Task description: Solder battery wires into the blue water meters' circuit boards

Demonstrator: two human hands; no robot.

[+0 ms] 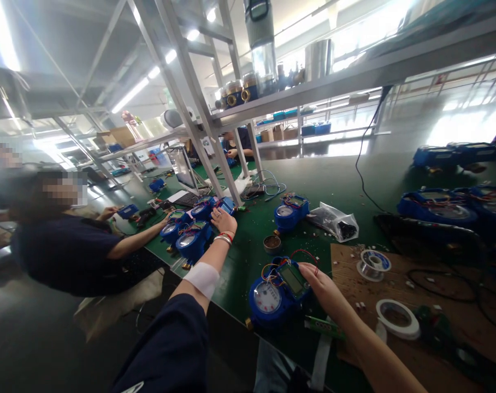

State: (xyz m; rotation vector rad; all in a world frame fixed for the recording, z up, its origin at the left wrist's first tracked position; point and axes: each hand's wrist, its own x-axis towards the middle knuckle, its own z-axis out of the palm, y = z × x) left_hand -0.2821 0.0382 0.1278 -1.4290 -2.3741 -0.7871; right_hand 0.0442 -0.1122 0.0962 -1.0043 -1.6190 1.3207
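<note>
My left hand [224, 222] reaches out to the group of blue meters [194, 240] at the left edge of the green table; its fingers rest at the meter farthest right in that group, and their grip is partly hidden. Near the front edge lies another blue meter [266, 300] with a round white dial, a brass fitting and loose wires. My right hand [318, 281] holds the right edge of its green circuit board with a display [292, 278], thumb and fingers pressed together. A green tube [324, 326] lies just below that hand.
Behind are one more meter [289, 212], a small round tin [272, 244] and a plastic bag [336, 222]. Solder wire [373, 265] and a white tape roll [397, 319] lie on cardboard at right. Metal shelf posts [223, 158] rise ahead. A person [76, 245] works at left.
</note>
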